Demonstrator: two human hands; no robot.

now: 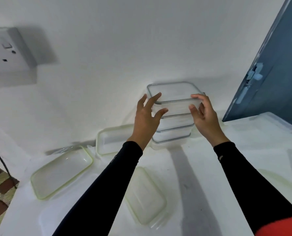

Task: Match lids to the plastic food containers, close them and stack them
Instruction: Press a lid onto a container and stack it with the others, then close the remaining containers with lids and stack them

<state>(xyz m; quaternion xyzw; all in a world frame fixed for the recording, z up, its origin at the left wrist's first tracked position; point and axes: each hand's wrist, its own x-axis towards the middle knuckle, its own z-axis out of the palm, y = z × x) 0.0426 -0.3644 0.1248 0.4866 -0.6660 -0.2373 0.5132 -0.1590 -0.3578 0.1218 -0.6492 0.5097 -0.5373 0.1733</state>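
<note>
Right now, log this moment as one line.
stage: stacking | left grip: spread, touching top container | right grip: holding its right end | stack: grey-rimmed, closed | loose: green-rimmed lid, near left

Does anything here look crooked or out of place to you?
Slightly. The top container looks a bit twisted and seems to overhang the closed containers beneath it. The left hand and right hand are at its ends, so it may not be squared up yet. Nothing looks spilled or broken.
</note>
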